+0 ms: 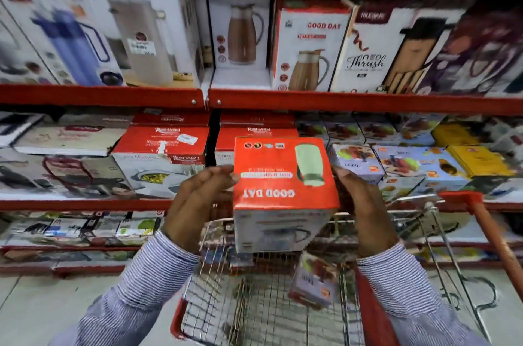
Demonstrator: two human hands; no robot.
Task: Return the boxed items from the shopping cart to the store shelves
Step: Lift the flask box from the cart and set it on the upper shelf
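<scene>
Red-topped and printed "GOOD DAY" upside down, a boxed flask (284, 193) is held above a wire shopping cart (263, 303) by a person in striped sleeves. The left hand (195, 207) presses flat against the box's left side, the right hand (365, 210) against its right, fingers extended. A smaller juicer box (312, 280) lies in the cart below. Behind, red-edged store shelves (339, 101) hold rows of boxed flasks and juicers.
</scene>
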